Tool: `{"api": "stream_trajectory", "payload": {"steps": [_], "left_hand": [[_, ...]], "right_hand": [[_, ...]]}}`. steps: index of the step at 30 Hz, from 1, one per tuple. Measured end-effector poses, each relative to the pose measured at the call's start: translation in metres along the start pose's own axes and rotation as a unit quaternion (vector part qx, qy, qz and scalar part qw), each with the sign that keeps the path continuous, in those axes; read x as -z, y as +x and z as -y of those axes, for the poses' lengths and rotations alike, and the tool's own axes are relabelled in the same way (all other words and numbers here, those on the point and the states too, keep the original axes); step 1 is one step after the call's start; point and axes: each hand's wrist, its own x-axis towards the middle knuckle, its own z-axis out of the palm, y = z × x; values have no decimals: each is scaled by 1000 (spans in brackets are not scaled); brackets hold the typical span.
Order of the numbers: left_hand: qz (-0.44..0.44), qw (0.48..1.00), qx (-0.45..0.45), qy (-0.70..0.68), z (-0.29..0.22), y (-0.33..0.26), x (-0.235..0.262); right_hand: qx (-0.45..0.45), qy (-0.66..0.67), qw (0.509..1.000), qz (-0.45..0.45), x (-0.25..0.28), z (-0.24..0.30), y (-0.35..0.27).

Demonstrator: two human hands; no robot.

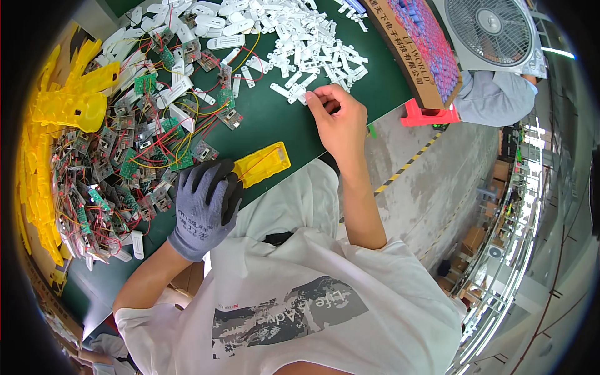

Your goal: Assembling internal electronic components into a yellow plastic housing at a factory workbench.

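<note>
I've L hand (205,209) gripping the yellow shell (265,164) by the table's (284,128) near edge; R hand (340,122) is curled at the white strips (315,53), can't tell if pinching one. Step's prob. picking a strip, needing a clean fingertip lift; bare green between shell & strips gives room, boards (145,84) crowd L side.

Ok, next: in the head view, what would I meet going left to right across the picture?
Heap of yellow casings → gloved left hand → single yellow casing at its fingers → bare right hand → cardboard box of small cylinders → fan.
</note>
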Motion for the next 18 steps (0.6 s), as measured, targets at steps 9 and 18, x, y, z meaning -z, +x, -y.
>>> {"api": "stream_trajectory", "payload": {"steps": [9, 18], "left_hand": [[-4, 1000, 9, -16, -2, 1, 2], [-40, 999, 8, -35, 2, -2, 2]], "right_hand": [[40, -131, 989, -55, 17, -11, 5], [74, -34, 997, 17, 28, -34, 4]]}}
